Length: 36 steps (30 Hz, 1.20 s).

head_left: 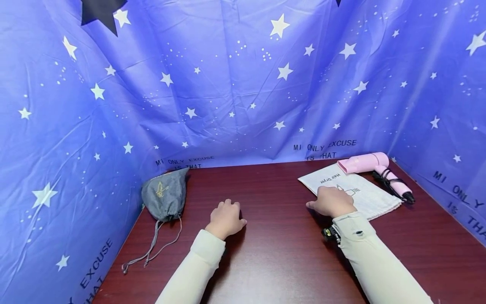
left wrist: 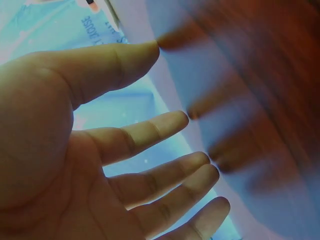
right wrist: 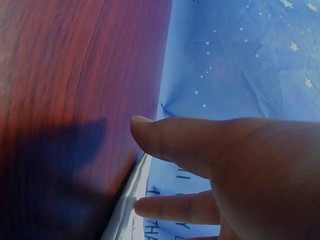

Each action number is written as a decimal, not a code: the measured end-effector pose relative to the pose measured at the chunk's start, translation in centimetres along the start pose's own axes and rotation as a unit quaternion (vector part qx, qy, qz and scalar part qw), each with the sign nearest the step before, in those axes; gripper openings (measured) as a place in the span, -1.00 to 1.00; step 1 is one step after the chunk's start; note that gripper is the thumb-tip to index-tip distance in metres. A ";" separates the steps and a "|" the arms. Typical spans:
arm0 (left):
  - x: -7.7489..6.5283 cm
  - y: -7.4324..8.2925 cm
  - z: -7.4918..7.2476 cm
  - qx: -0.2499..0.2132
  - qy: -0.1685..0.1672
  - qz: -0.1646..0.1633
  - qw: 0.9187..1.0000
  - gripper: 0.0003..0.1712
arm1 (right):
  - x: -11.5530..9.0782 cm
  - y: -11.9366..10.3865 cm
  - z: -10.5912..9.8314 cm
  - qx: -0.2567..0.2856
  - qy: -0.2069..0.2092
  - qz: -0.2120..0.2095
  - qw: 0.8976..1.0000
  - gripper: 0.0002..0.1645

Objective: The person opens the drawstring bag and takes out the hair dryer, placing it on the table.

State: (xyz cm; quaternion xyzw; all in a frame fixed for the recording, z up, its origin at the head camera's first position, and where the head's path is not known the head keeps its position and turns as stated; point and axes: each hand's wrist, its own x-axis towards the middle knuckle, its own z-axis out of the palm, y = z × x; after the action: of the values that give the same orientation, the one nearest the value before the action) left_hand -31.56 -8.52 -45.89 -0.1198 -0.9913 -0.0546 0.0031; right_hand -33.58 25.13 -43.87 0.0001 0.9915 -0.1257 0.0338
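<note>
My left hand (head_left: 226, 219) has its fingertips down at the dark red wooden table (head_left: 265, 253), holding nothing. In the left wrist view its thumb and fingers are spread and fairly straight. A white cloth drawstring pouch (head_left: 373, 198), printed "Hair Dryer" with a line drawing, lies flat on the right. Over the pouch's left part is my right hand (head_left: 333, 202), thumb pointing left. The right wrist view shows the thumb extended and an index fingertip right at the pouch's edge (right wrist: 131, 200). A pink hair dryer (head_left: 366, 162) lies partly on the pouch's far corner.
At the left stands a grey drawstring pouch (head_left: 167, 194) with a yellow print, its cords (head_left: 152, 249) trailing toward the front. A black cord (head_left: 385, 179) is wrapped round the dryer's handle. Blue star-patterned cloth (head_left: 228, 84) walls the table at the back and sides.
</note>
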 end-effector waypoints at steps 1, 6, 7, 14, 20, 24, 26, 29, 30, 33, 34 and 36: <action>-0.1 -0.2 0.0 -0.001 0.000 -0.001 1.000 -0.37 | 0.0 -0.2 0.0 -0.002 0.003 -0.003 1.000 -0.40; -0.4 -1.0 -0.4 0.000 0.001 -0.006 1.000 -0.37 | 0.1 -1.4 0.1 -0.006 0.023 -0.021 1.000 -0.45; -0.4 -1.1 -0.5 0.001 0.003 -0.008 1.000 -0.37 | 0.1 -1.7 0.2 -0.005 0.028 -0.024 0.999 -0.46; -0.2 -2.2 -0.8 -0.003 0.017 -0.020 1.000 -0.36 | 0.2 -3.6 1.2 -0.014 0.037 -0.040 0.998 -0.49; 0.0 -3.1 -1.0 -0.002 0.026 -0.031 0.999 -0.38 | 0.2 -5.1 1.8 -0.028 0.027 -0.058 0.998 -0.49; 0.1 -3.8 -1.1 0.000 0.036 -0.040 0.999 -0.40 | 0.2 -6.0 2.4 -0.041 0.036 -0.086 0.995 -0.47; 0.2 -4.2 -1.2 -0.003 0.041 -0.044 0.998 -0.42 | 0.2 -6.4 2.7 -0.047 0.044 -0.097 0.993 -0.45; 0.3 -4.8 -1.4 -0.012 0.046 -0.054 0.997 -0.45 | 0.2 -7.0 3.2 -0.057 0.049 -0.107 0.991 -0.44; 0.3 -5.0 -1.5 -0.016 0.048 -0.058 0.997 -0.45 | 0.2 -7.3 3.4 -0.060 0.048 -0.108 0.991 -0.44; 0.3 -5.6 -1.8 -0.031 0.049 -0.072 0.996 -0.37 | 0.2 -8.1 3.7 -0.064 0.042 -0.116 0.990 -0.43; 0.3 -5.8 -1.9 -0.036 0.050 -0.076 0.995 -0.35 | 0.1 -8.4 3.7 -0.065 0.041 -0.119 0.990 -0.42; 0.2 -6.2 -2.2 -0.046 0.054 -0.084 0.994 -0.30 | 0.1 -9.0 3.8 -0.064 0.040 -0.125 0.989 -0.41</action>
State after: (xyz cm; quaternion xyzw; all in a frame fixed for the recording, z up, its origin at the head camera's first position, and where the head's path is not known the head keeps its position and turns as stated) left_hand -33.24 -14.70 -44.34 -0.0334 -0.9926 -0.1066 0.0468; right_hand -33.50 15.48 -45.31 -0.1213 0.9902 -0.0653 -0.0222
